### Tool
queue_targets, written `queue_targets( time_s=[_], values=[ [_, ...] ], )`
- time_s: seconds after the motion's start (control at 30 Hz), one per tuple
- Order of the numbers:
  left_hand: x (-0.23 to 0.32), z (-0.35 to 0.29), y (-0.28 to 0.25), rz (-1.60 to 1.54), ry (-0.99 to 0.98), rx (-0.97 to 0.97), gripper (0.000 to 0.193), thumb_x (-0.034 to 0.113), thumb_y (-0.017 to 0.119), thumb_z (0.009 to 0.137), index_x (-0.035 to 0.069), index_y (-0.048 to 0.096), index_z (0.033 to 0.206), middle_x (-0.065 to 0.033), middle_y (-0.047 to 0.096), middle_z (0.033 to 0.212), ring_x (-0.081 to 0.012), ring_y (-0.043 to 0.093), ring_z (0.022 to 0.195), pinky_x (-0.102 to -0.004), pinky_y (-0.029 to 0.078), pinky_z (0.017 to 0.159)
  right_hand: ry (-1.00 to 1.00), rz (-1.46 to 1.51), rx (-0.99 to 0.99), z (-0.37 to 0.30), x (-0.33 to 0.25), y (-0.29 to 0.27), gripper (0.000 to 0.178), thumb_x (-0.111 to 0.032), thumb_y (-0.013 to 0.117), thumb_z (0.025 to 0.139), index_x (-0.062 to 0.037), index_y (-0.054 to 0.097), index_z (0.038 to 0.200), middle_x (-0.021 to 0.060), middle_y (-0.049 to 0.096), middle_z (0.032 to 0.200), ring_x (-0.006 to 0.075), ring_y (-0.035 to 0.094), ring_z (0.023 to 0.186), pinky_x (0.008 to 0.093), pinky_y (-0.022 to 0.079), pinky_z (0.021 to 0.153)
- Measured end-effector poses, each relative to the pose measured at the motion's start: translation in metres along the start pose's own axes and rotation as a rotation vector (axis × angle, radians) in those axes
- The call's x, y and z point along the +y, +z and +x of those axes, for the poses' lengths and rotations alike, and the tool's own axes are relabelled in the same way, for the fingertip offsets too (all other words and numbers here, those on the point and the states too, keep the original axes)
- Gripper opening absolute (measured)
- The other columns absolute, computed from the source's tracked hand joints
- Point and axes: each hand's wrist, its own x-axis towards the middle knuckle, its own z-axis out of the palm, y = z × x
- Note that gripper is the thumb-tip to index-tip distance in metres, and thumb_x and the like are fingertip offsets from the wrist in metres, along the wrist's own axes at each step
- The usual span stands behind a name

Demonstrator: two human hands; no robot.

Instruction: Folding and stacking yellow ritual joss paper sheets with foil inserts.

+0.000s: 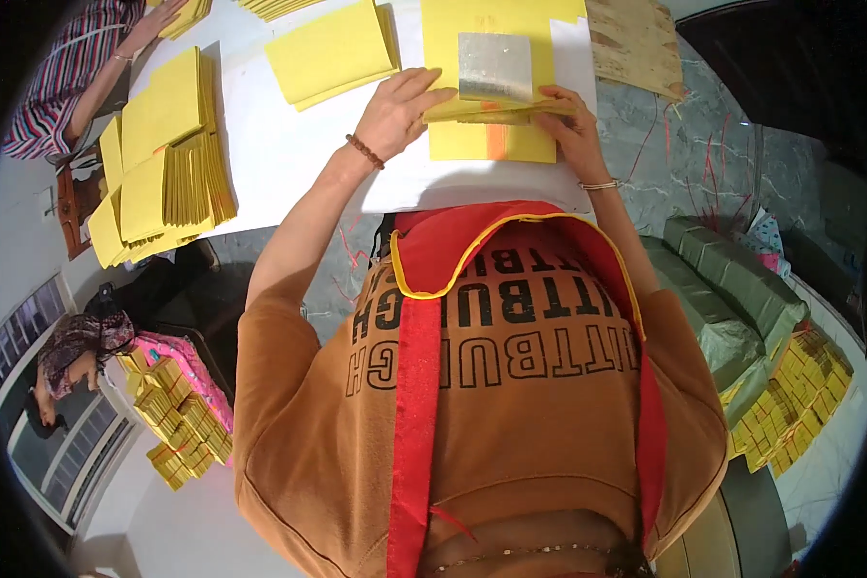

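On the white table in front of me lies a yellow paper stack [448,144] with an orange band down its middle. A silvery rectangular sheet [494,65] rests on the yellow paper. Across its near edge runs a raised fold of yellow paper [496,115], seen nearly edge-on. My left hand [400,111], a beaded bracelet at its wrist, grips the fold's left end with its fingers. At the other end, my right hand [573,135] pinches the same paper between thumb and fingers. How many sheets are in the fold I cannot tell.
Yellow paper piles [164,154] stand at the table's left, and another stack [332,53] lies left of my hands. A co-worker's hand [159,19] reaches in at the far left. A wooden board [636,43] adjoins the table's right. Green wrapped bundles [722,279] sit on the right.
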Motion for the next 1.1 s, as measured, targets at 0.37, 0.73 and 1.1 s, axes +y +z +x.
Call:
queue_targets(
  time_s=[0.37, 0.73, 1.1],
  values=[
    [0.03, -0.025, -0.01, -0.239, -0.054, 0.072, 0.029, 0.008, 0.054, 0.078, 0.009, 0.058, 0.107, -0.0068, 0.06, 0.096, -0.0231, 0.052, 0.088, -0.0341, 0.039, 0.076, -0.263, -0.486, -0.16, -0.018, -0.055, -0.009, 0.021, -0.021, 0.063, 0.077, -0.0126, 0.064, 0.096, 0.0017, 0.063, 0.096, 0.0182, 0.057, 0.095, 0.0324, 0.037, 0.084],
    [0.013, 0.009, 0.018, -0.6, -0.835, 0.079, 0.028, 0.024, 0.051, 0.084, -0.001, 0.049, 0.072, -0.0203, 0.055, 0.061, -0.0343, 0.054, 0.057, -0.041, 0.041, 0.053, 0.086, 0.142, 0.236, 0.009, -0.039, 0.021, 0.045, -0.024, 0.065, 0.078, -0.0061, 0.051, 0.116, 0.0078, 0.065, 0.079, 0.0121, 0.061, 0.071, 0.0256, 0.046, 0.06],
    [0.002, 0.014, 0.032, -0.831, -0.923, 0.208, 0.023, 0.021, 0.055, 0.081, -0.002, 0.052, 0.081, -0.0144, 0.057, 0.063, -0.0277, 0.051, 0.052, -0.0365, 0.041, 0.051, 0.173, -0.195, 0.249, 0.024, -0.038, 0.022, 0.034, -0.024, 0.065, 0.076, -0.0078, 0.056, 0.105, 0.0013, 0.047, 0.056, 0.0121, 0.044, 0.05, 0.029, 0.037, 0.05]
  ],
)
